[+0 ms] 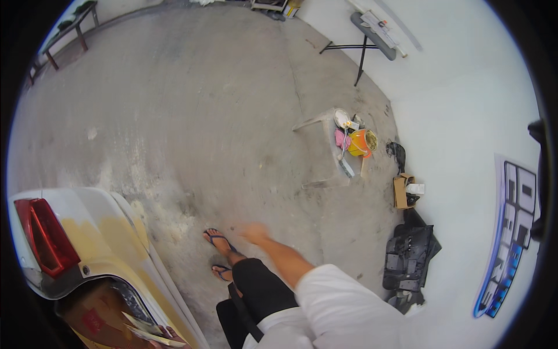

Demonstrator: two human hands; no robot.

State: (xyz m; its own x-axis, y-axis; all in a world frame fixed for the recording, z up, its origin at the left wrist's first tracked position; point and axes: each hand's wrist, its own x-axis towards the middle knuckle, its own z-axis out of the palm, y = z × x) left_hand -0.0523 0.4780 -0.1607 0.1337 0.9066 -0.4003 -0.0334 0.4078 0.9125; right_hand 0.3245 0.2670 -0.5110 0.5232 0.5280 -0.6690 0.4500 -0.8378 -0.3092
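Observation:
My right hand (254,232) hangs over the concrete floor in front of my body, at the end of a bare forearm and a white sleeve. Motion blurs its fingers, so their pose is unclear; no object shows in it. My left hand is out of view. Nearest to me on the left is a car (104,215) with white and yellowish patches on its body. A red tail light (46,237) and a dark, reflecting window (107,311) show on it. Below my hand are my feet in blue flip-flops (220,237).
A pale plastic table (324,122) bears an orange and yellow bucket (359,143), a pink cloth (342,139) and small items. Along the right wall lie a cardboard box (401,192) and black plastic panels (407,256). Farther off stands a folding-legged stand (372,36); a bench (70,28) is far left.

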